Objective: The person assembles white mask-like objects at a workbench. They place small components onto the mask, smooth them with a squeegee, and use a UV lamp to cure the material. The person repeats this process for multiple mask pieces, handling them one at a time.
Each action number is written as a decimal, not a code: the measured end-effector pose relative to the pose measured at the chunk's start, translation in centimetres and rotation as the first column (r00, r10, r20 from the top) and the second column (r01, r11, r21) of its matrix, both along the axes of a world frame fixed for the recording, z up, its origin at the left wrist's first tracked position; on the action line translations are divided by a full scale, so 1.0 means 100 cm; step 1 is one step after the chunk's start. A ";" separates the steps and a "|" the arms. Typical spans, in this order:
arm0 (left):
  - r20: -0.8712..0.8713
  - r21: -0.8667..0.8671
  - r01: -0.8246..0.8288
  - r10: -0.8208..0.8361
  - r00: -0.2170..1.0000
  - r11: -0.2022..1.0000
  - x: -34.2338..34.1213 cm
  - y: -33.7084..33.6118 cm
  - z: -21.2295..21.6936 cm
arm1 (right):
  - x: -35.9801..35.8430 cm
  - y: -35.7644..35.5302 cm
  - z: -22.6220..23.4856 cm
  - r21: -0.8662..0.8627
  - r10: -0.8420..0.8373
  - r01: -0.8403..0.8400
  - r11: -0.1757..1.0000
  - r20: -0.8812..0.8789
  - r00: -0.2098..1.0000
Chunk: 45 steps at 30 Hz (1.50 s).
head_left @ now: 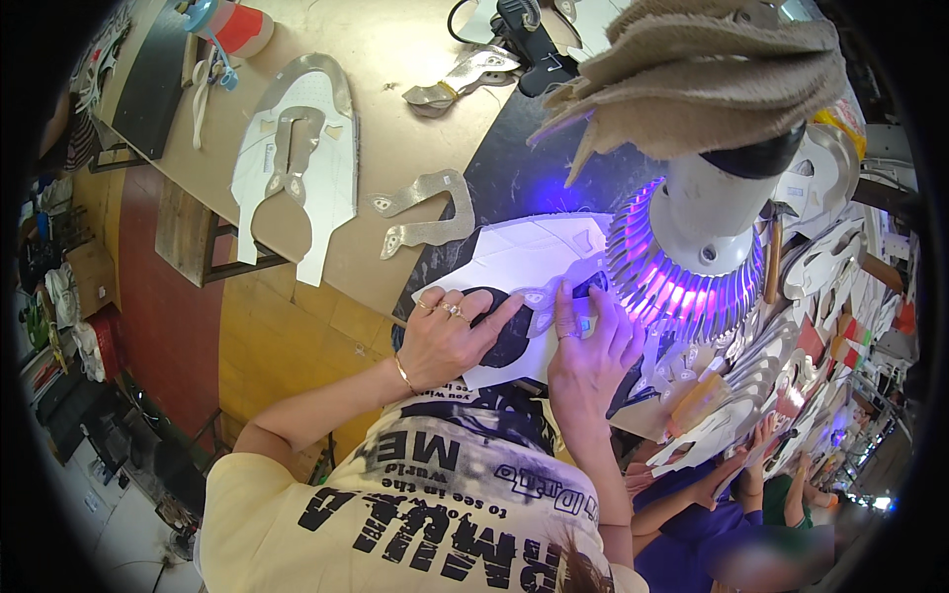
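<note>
Head view: left hand (445,338) and right hand (593,354), both half-open, press rather than grip a white cut panel (519,257).

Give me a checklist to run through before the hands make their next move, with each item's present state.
1. Left hand touching the white cut piece: ok, fingers rest on it.
2. Right hand at the work: ok, its fingertips are on the piece opposite the left hand.
3. Small silvery part between the two hands: ok, it lies over the white piece.
4. That part exactly lined up: cannot tell, fingers cover some of it.
5. Right hand clear of the finned, purple-glowing lamp: cannot tell, one view hides the gap.
6. U-shaped silvery piece free of both hands: ok.
</note>
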<state>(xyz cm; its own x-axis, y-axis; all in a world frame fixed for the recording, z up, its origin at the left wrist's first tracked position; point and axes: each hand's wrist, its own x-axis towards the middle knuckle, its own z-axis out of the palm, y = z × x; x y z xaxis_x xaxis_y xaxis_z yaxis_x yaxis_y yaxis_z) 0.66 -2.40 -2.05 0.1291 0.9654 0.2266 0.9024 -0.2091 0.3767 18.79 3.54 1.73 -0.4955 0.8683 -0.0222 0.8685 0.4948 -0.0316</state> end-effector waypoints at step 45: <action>0.036 0.060 -0.058 0.056 0.998 0.996 0.006 0.006 -0.006 | -0.006 0.000 -0.003 -0.189 0.137 -0.190 0.964 -0.262 0.955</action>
